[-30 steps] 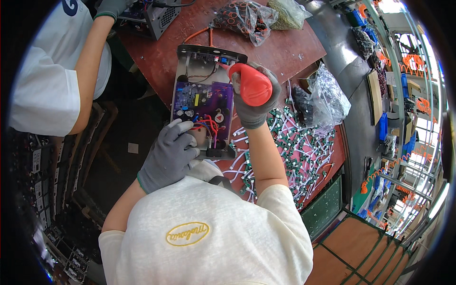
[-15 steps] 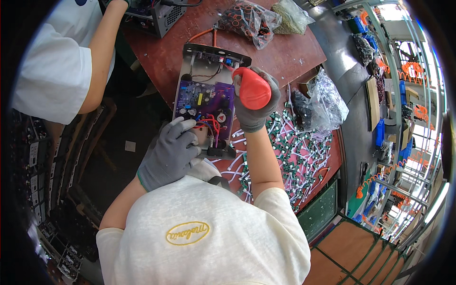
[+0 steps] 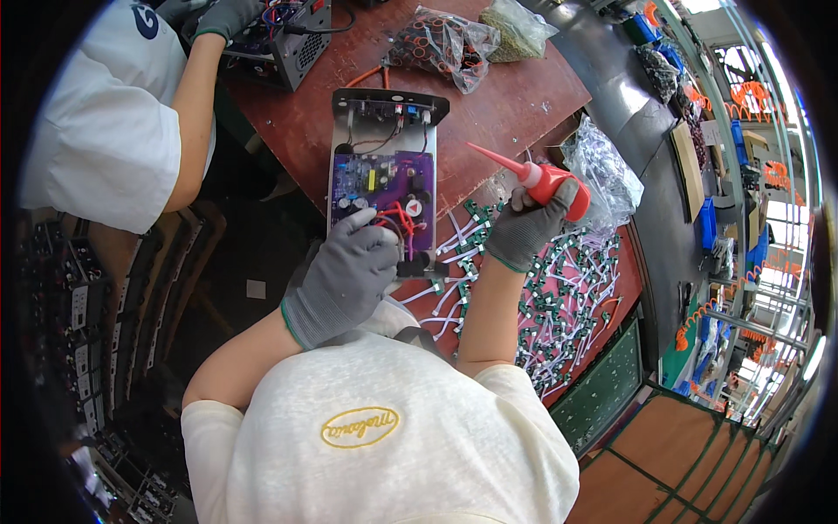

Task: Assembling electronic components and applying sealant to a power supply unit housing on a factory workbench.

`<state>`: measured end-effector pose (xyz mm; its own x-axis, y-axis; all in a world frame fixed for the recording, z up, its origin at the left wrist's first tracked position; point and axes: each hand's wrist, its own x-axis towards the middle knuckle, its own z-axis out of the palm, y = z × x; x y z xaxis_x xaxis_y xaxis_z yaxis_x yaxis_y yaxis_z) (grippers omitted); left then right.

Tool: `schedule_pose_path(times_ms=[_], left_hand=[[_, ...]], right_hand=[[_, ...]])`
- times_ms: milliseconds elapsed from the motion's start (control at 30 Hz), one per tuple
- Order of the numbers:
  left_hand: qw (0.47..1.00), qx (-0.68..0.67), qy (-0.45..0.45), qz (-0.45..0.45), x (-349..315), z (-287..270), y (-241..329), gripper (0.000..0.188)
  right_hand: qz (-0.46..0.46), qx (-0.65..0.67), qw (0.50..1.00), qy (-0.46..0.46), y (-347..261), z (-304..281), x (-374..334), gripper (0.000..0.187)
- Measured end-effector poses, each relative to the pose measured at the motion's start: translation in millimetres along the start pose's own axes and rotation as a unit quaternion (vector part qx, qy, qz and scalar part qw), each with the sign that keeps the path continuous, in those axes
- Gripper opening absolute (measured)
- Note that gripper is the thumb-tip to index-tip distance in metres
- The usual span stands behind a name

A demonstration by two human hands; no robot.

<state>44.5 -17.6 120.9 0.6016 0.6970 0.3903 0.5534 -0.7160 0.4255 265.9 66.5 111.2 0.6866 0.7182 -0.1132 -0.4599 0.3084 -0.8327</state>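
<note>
In my right hand, gloved in grey, is a red squeeze bottle with a long tapered nozzle pointing up and left. It is held off to the right of an open metal chassis, apart from it. A purple circuit board lies inside the chassis, with red wires looping at its near end. My left hand, also gloved, is curled over the chassis's near left part, fingertips beside the red wires. Its thumb is hidden. A black end panel with connectors and thin cables closes the far end.
Many small green boards with white cables cover the table at right. Clear plastic bags stand beyond them, and a bag of orange-and-black parts lies at the back. At far left, a co-worker's gloved hand touches another black unit.
My right hand has moved right and slightly down, carrying the squeeze bottle away from the chassis and tipping its nozzle into view. My left hand has shifted right, closer to the red wires.
</note>
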Motion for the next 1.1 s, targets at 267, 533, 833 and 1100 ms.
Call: schedule_pose_path(times_ms=[267,533,833,1100], left_hand=[[0.994,-0.082,0.004,-0.078,-25.3,-19.2,2.1,0.011],[0.993,-0.05,-0.044,-0.093,-83.3,-8.1,-9.6,0.017],[0.988,-0.084,-0.077,-0.106,-84.9,-10.3,-16.0,0.02],[0.863,-0.32,0.154,-0.359,-34.1,-48.6,-56.0,0.028]], right_hand=[[0.046,0.039,0.994,-0.091,11.2,19.7,8.2,0.033],[-0.017,-0.026,0.991,-0.129,15.1,43.1,-16.1,0.031],[0.127,0.143,0.969,-0.158,32.9,25.3,-0.6,0.034],[0.276,0.234,0.926,-0.104,73.5,21.5,11.9,0.031]])
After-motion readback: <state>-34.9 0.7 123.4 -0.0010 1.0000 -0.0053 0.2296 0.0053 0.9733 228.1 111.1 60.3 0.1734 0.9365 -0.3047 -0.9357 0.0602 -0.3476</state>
